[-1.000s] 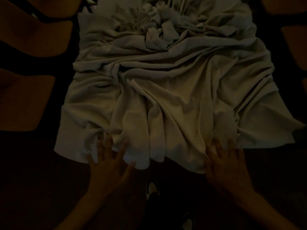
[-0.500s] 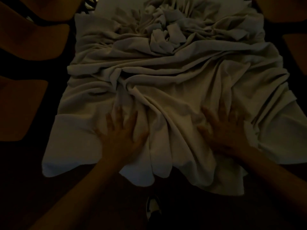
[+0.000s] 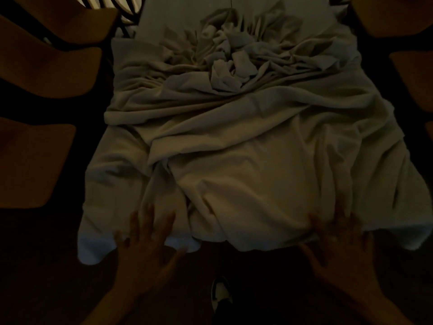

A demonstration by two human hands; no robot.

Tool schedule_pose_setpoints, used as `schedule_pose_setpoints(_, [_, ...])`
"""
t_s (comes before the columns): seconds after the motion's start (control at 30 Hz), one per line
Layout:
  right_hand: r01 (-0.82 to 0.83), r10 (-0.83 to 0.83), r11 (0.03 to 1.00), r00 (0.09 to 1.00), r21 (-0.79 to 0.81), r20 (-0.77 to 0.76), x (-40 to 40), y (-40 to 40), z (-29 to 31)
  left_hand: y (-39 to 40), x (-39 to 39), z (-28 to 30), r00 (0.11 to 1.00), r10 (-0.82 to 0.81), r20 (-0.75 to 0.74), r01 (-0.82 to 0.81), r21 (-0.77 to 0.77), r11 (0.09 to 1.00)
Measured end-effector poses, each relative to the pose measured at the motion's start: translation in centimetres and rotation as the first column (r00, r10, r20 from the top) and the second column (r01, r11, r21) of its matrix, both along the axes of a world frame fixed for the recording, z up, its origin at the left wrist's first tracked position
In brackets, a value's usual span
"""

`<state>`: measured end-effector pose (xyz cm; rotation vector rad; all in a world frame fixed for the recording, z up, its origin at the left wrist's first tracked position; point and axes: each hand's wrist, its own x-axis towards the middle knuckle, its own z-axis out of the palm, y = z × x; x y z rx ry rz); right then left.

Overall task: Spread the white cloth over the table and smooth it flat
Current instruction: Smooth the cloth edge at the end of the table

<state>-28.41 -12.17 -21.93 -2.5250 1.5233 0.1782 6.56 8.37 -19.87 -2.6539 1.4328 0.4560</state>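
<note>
In dim light a white cloth (image 3: 234, 141) covers most of the table (image 3: 187, 10), whose bare top shows only at the far end. The cloth is bunched into a crumpled heap at the far middle and creased elsewhere; its near part between my hands lies smoother and hangs over the near edge. My left hand (image 3: 146, 247) lies flat with fingers spread at the cloth's near-left hem. My right hand (image 3: 339, 247) lies flat, fingers spread, at the near-right hem.
Wooden chair seats stand close along the left side (image 3: 46, 71) (image 3: 30, 160) and along the right side (image 3: 412, 73). A shoe (image 3: 220, 296) shows on the dark floor between my arms.
Both hands slid from the middle of the cloth back toward me to its near hem. The near middle of the cloth now lies flatter with fewer folds.
</note>
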Motion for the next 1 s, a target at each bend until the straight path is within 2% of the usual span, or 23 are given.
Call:
schedule_pose_setpoints(0.1, [0.052,-0.047,0.998,0.994,-0.046,0.095,2.6,-1.7,1.5,-2.2,0.2,1.3,0.997,-0.038,0.063,0.046,-0.117,0.992])
schedule_pose_setpoints(0.2, [0.006,0.01,0.995,0.988,-0.102,0.157,7.7,-4.7,2.0,-6.9,0.7,1.4,0.982,-0.092,0.165,0.129,-0.228,0.965])
schedule_pose_setpoints(0.33, [-0.064,0.069,0.996,0.995,-0.07,0.07,12.8,-7.5,0.1,-10.8,1.1,-0.4,0.975,-0.149,0.163,0.182,-0.217,0.959])
schedule_pose_setpoints(0.4, [-0.073,0.073,0.997,0.997,-0.039,0.024,12.3,-8.5,-1.4,-11.3,1.0,-1.2,0.975,-0.158,0.157,0.189,-0.212,0.959])
schedule_pose_setpoints(0.57, [-0.054,0.055,0.999,0.998,-0.004,0.043,7.7,-9.5,-1.5,-9.4,1.4,-2.2,0.984,-0.139,0.116,0.172,-0.369,0.913])
schedule_pose_setpoints(0.77, [-0.11,0.11,0.994,0.994,0.013,-0.014,1.9,-9.6,-0.2,-6.0,2.3,-2.1,0.993,-0.113,0.041,0.119,-0.178,0.977])
schedule_pose_setpoints(0.87, [0.002,0.007,0.996,0.995,0.092,-0.101,0.7,-9.8,0.8,-4.6,2.0,-1.8,0.99,-0.14,0.012,0.14,-0.102,0.985])
schedule_pose_setpoints(0.93, [-0.014,0.015,1.0,0.995,0.013,-0.094,2.1,-9.4,1.3,-3.4,1.6,-1.6,0.988,-0.152,-0.018,0.151,-0.06,0.987])
schedule_pose_setpoints(1.0, [-0.052,0.053,0.997,0.999,-0.055,0.003,5.5,-8.4,1.9,-2.1,1.2,-1.4,0.988,-0.147,-0.045,0.145,-0.057,0.988])
